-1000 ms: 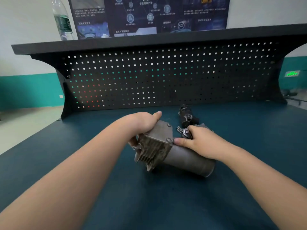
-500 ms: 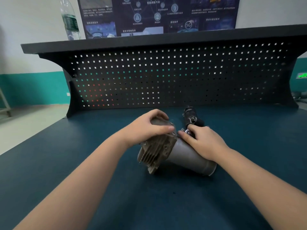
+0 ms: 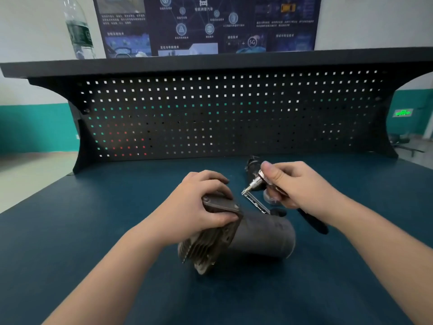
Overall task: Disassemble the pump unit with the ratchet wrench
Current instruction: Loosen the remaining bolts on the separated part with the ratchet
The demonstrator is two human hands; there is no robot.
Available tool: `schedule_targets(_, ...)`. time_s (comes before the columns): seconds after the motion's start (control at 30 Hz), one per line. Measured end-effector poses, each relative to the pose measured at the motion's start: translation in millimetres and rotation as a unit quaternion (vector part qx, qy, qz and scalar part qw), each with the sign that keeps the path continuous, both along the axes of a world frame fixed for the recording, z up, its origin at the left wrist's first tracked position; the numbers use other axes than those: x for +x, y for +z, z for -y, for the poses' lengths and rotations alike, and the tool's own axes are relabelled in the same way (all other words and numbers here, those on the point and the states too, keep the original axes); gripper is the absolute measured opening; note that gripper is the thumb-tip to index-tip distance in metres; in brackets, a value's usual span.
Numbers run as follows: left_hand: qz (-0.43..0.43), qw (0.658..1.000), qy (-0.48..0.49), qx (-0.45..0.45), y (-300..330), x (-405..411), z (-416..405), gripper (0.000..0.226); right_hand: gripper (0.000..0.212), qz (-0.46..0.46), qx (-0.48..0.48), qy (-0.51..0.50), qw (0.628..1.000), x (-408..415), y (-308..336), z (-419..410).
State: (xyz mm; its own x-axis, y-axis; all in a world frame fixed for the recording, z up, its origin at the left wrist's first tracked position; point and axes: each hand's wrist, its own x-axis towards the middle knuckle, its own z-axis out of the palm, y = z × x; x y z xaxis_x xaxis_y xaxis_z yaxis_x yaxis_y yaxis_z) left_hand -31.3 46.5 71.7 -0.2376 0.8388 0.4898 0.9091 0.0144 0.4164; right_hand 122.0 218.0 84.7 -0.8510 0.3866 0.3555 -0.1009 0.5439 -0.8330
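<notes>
One pump unit lies on its side near the middle of the dark blue tabletop, its finned metal head toward 7 o'clock and its smooth grey cylinder toward 3 o'clock. The left hand has its grip clenched over the top plate of the finned head, fingers curled across the far edge and thumb along the near edge.

At 1 o'clock from the pump, the right hand is raised off the tabletop with its grip grasping one ratchet wrench. The wrench's chrome head and socket point toward 8 o'clock, and its black handle sticks out below the wrist toward 5 o'clock. Just under the socket, a thin metal bar lies by the pump's cylinder. One dark part rests on the tabletop behind the right hand, blurred and partly hidden.

One plastic bottle stands at 11 o'clock on the shelf above the black pegboard; whether it holds anything cannot be told. One dark poster hangs on the wall behind.
</notes>
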Motion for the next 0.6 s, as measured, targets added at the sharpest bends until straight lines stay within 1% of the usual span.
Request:
schedule_targets(0.07,-0.014,1.000,-0.005,0.006,0.7,1.5,-0.2,0.025,0.042,0.008,0.043,0.014,0.999,2.7,7.2,12.1)
schedule_targets(0.13,-0.006,1.000,-0.012,0.011,1.5,3.6,0.4,0.025,0.041,0.024,0.116,-0.008,0.993,0.2,11.3,21.9)
schedule_targets(0.2,0.003,1.000,-0.018,0.014,2.1,4.3,0.6,0.025,0.043,0.047,0.155,-0.026,0.987,-1.0,13.6,26.0)
schedule_targets(0.3,0.019,0.999,-0.017,0.023,3.0,3.8,0.3,0.024,0.053,0.073,0.165,-0.038,0.983,1.9,17.9,25.0)
schedule_targets(0.4,0.011,0.999,-0.023,0.028,3.4,1.2,-0.8,0.024,0.056,0.078,0.172,-0.051,0.981,4.0,21.8,20.6)
schedule_targets(0.5,0.011,0.999,-0.023,0.025,3.7,-3.2,-1.7,0.030,0.064,0.081,0.168,-0.059,0.981,3.2,21.4,19.5)
schedule_targets(0.53,0.012,0.999,-0.024,0.023,3.6,-4.5,-2.2,0.032,0.061,0.084,0.169,-0.060,0.980,2.5,19.9,20.6)
schedule_targets(0.6,0.015,0.999,-0.028,0.019,3.5,-6.6,-3.3,0.035,0.047,0.084,0.172,-0.060,0.980,1.1,16.5,24.1)
